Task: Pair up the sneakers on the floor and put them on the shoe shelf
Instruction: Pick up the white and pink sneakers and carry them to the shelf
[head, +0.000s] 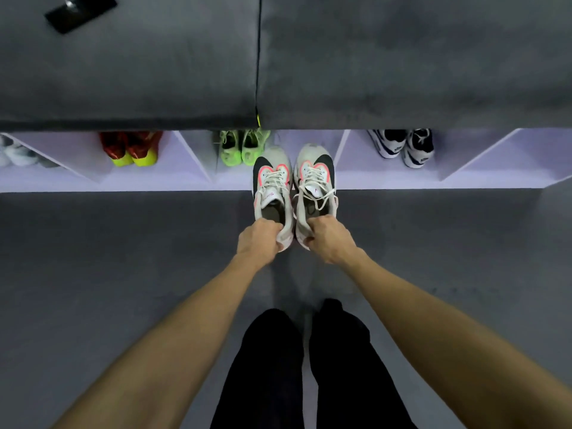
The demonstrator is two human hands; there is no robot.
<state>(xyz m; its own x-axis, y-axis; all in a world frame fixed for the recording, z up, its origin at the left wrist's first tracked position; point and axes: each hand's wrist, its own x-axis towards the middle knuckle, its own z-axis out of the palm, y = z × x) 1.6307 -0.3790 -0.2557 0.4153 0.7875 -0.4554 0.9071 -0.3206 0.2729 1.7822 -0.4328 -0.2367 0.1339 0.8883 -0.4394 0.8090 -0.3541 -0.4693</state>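
Note:
Two matching white sneakers with black and pink trim are held side by side, toes pointing into the shoe shelf point(173, 184). My left hand point(258, 239) grips the heel of the left sneaker point(272, 184). My right hand point(328, 238) grips the heel of the right sneaker point(315, 178). Their toes reach over the shelf's front edge, at the compartment right of the green pair; the heels hang out over the floor.
The pale shelf holds a red and yellow pair point(133, 148), a neon green pair point(240, 147), a black and white pair point(402, 145) and a white pair point(14, 153) at far left. A grey cushioned top point(123, 72) with a black device point(80, 12) covers the shelf. My black-trousered legs point(297, 366) stand on grey carpet.

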